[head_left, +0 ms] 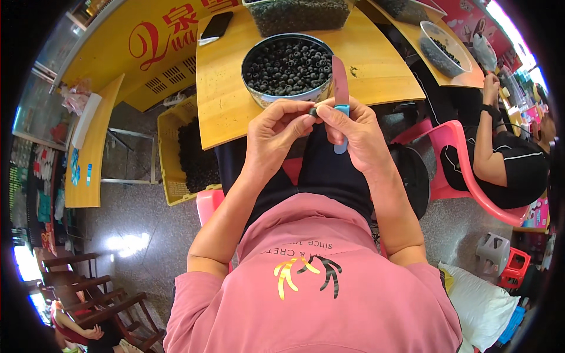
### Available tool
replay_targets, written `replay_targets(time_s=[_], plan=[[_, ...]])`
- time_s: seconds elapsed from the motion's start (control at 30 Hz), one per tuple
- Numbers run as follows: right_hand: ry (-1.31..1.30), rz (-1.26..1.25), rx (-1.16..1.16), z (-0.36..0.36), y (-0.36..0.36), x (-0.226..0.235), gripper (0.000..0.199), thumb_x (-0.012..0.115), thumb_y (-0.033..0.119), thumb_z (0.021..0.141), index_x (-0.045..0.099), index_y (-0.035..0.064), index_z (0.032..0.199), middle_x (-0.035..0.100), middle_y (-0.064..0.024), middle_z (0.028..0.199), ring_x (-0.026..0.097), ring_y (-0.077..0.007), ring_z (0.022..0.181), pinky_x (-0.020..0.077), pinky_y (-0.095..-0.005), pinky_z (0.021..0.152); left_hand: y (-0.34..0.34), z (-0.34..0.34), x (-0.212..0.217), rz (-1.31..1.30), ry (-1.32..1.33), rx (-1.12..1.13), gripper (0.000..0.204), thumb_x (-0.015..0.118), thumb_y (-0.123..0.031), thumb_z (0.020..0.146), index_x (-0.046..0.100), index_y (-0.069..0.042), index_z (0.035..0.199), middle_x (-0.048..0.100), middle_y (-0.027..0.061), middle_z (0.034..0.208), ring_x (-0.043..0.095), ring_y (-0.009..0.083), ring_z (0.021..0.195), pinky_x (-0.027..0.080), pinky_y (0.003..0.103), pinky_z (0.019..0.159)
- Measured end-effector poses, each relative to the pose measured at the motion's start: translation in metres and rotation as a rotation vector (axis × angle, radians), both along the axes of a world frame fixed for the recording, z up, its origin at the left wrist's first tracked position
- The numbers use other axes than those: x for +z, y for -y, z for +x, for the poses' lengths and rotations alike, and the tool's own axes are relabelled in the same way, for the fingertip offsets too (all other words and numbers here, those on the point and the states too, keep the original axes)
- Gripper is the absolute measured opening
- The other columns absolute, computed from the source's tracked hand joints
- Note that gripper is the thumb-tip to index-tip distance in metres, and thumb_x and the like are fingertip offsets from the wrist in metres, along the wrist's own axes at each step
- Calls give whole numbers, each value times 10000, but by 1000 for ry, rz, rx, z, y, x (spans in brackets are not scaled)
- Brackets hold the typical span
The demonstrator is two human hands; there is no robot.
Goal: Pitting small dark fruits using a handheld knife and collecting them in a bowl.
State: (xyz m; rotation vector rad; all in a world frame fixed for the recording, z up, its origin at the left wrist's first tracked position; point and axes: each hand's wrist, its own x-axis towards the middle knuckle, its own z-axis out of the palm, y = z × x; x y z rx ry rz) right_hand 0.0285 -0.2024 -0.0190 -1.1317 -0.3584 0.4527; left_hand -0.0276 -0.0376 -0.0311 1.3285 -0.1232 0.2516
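My left hand (273, 133) pinches a small dark round piece (313, 111) between thumb and fingertips. The piece looks like those in the bowl; I cannot make out its kind. My right hand (357, 127) is closed around a knife with a light-blue handle (340, 147). Its pinkish, round-tipped blade (339, 81) points up, away from me. The right thumb meets the left fingertips at the piece. Just beyond my hands stands a round patterned bowl (263, 100), filled with similar dark round pieces (288, 66).
The bowl stands on a yellow wooden table (220, 112) with a dark phone (216, 27) and a clear tub (300, 29) of dark pieces. A yellow crate (171, 183) sits at the left. To the right, a person (500, 159) sits on a pink chair (457, 138) near another tub (438, 59).
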Motion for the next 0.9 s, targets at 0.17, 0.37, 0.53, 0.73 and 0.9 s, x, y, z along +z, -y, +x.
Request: replay_targets(time_s=[0.17,0.37,0.53,0.73,0.9], plan=[[18,-54,-24,-2,-3,0,122,667,146,908,671,47,979,639,8,761,439,-11,545,351,-183,510,9,-4,-2,-34,-27,59,238,662,-52,899,645,27,1123,683,67,989,631,113,817,509,228,751],[394,-280,-188,-3,-6,-1,145,636,142,926,657,5,972,627,-5,759,528,-65,612,423,-222,555,5,-9,-4,-8,-35,92,201,651,-74,914,642,20,1091,682,85,972,634,119,808,498,231,709],[973,-592,-324,-8,1,5,144,625,105,917,646,-20,986,643,-84,816,627,-202,706,487,-288,606,1,-10,-5,-87,-22,57,195,636,-87,929,600,6,1097,673,77,951,627,110,789,492,223,674],[1188,-673,-399,-8,-1,4,146,659,49,854,662,21,997,645,-127,863,633,-281,719,503,-346,614,4,-8,-6,-80,14,33,193,622,-83,939,569,-8,1108,645,46,930,606,86,771,497,211,659],[1261,-663,-454,-5,-3,-1,198,680,69,786,656,62,982,611,-91,806,612,-285,730,501,-383,615,5,-9,-6,-70,39,61,191,611,-96,946,577,2,1106,638,66,918,593,117,756,488,245,675]])
